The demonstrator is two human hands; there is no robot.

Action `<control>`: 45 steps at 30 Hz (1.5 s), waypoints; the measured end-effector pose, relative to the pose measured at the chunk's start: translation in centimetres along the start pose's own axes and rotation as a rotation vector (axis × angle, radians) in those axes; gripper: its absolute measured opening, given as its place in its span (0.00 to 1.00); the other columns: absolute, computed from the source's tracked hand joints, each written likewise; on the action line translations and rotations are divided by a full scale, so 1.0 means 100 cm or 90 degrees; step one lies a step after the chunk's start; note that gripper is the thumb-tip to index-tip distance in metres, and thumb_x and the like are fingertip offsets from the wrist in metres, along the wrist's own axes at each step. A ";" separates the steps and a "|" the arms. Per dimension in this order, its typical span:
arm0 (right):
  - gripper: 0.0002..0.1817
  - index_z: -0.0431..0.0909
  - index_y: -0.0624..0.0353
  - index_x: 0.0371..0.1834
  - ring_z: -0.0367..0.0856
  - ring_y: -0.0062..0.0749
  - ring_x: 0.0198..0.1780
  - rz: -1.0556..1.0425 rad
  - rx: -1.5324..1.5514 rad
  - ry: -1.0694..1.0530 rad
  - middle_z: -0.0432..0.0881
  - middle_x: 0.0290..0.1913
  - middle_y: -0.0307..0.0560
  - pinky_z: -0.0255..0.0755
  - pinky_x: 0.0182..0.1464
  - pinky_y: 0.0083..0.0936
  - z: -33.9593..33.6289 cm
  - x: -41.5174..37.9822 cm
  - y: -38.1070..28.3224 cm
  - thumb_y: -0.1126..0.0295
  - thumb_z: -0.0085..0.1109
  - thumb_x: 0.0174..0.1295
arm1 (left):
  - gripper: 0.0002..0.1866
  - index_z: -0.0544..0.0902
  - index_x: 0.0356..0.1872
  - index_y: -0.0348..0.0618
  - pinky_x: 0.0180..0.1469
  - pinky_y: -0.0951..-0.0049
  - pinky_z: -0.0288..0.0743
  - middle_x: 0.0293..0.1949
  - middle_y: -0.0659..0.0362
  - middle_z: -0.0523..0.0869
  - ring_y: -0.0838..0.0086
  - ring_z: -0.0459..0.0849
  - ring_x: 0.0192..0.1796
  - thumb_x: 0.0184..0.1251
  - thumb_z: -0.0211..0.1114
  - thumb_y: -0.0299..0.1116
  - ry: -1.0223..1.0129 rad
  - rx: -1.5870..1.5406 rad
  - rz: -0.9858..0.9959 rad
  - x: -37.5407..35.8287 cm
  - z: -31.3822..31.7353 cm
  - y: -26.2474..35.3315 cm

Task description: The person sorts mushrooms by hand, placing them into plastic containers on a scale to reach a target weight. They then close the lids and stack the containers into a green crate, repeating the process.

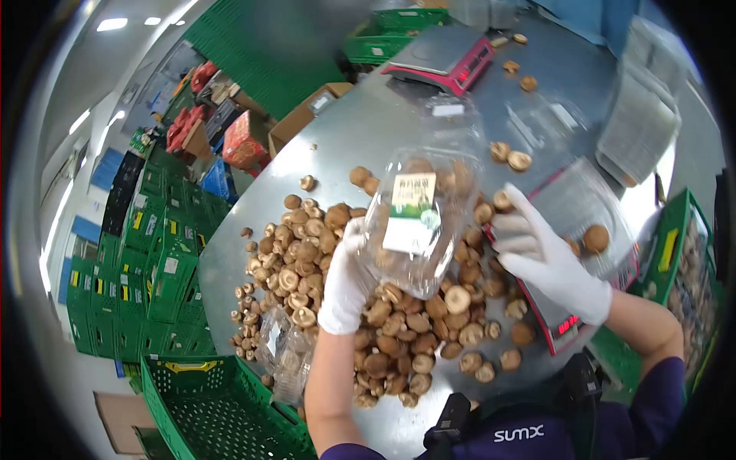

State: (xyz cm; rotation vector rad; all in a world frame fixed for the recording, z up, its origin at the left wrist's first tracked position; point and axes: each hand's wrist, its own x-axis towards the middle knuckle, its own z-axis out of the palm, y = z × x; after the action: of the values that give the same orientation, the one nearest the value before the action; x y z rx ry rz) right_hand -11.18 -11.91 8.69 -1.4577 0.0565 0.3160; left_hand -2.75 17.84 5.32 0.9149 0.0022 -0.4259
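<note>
My left hand (350, 280), in a white glove, grips a clear plastic clamshell box (410, 222) by its left side. A green and white label is stuck on the lid, and some brown mushrooms show through the plastic. My right hand (546, 253), also gloved, has its fingers apart above the left edge of a red scale (586, 222). One shiitake mushroom (502, 201) lies right at its fingertips. Another mushroom (596, 238) rests on the scale's plate. Below the box spreads a large heap of shiitake mushrooms (399, 337) on the metal table (284, 172).
A second red scale (445, 57) stands at the far end. Stacked clear trays (640, 103) are at the right, and more clear boxes (287, 353) lie by the heap. A green crate (218, 410) sits at the lower left, another filled crate (675, 253) at the right.
</note>
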 end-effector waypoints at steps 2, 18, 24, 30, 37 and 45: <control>0.54 0.35 0.50 0.84 0.64 0.36 0.74 -0.083 0.097 -0.042 0.58 0.77 0.50 0.63 0.73 0.35 0.015 0.002 0.028 0.77 0.65 0.63 | 0.21 0.71 0.55 0.44 0.63 0.53 0.79 0.60 0.52 0.79 0.60 0.81 0.61 0.64 0.64 0.39 -0.059 -0.033 -0.038 -0.039 -0.002 -0.028; 0.56 0.44 0.56 0.83 0.50 0.32 0.81 -0.059 0.211 -0.129 0.55 0.80 0.45 0.47 0.81 0.34 0.046 -0.113 0.149 0.82 0.66 0.50 | 0.23 0.68 0.70 0.39 0.70 0.67 0.66 0.67 0.54 0.74 0.69 0.74 0.66 0.77 0.54 0.28 0.257 0.261 0.136 -0.221 0.019 -0.149; 0.47 0.43 0.60 0.83 0.45 0.35 0.83 -0.015 0.395 -0.070 0.49 0.83 0.48 0.42 0.81 0.33 0.044 -0.112 0.175 0.75 0.57 0.61 | 0.27 0.67 0.63 0.41 0.65 0.70 0.66 0.58 0.58 0.74 0.73 0.73 0.60 0.65 0.66 0.22 0.256 0.266 0.126 -0.249 0.038 -0.180; 0.37 0.49 0.58 0.83 0.60 0.31 0.77 0.059 0.289 -0.026 0.59 0.79 0.46 0.56 0.77 0.29 0.051 -0.110 0.184 0.65 0.53 0.74 | 0.26 0.65 0.62 0.45 0.65 0.64 0.70 0.58 0.58 0.72 0.71 0.73 0.61 0.68 0.68 0.26 0.237 0.224 0.057 -0.260 0.048 -0.214; 0.38 0.52 0.59 0.81 0.71 0.30 0.71 0.145 0.277 -0.056 0.68 0.74 0.47 0.67 0.72 0.30 0.037 -0.096 0.184 0.64 0.55 0.70 | 0.32 0.67 0.69 0.39 0.69 0.60 0.69 0.71 0.48 0.66 0.59 0.68 0.72 0.66 0.69 0.27 0.238 0.491 0.119 -0.264 0.031 -0.207; 0.52 0.36 0.53 0.84 0.48 0.34 0.82 0.039 0.275 -0.080 0.47 0.83 0.47 0.53 0.78 0.32 0.042 -0.088 0.179 0.73 0.63 0.64 | 0.38 0.71 0.71 0.43 0.73 0.55 0.64 0.74 0.43 0.65 0.48 0.67 0.73 0.58 0.75 0.33 0.231 0.755 0.108 -0.256 0.047 -0.181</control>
State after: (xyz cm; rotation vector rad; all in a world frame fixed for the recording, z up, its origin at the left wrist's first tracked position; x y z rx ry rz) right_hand -24.68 -7.91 -6.08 -1.0082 0.0636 0.4164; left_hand -33.57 13.69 -1.00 2.1345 0.0031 -0.0530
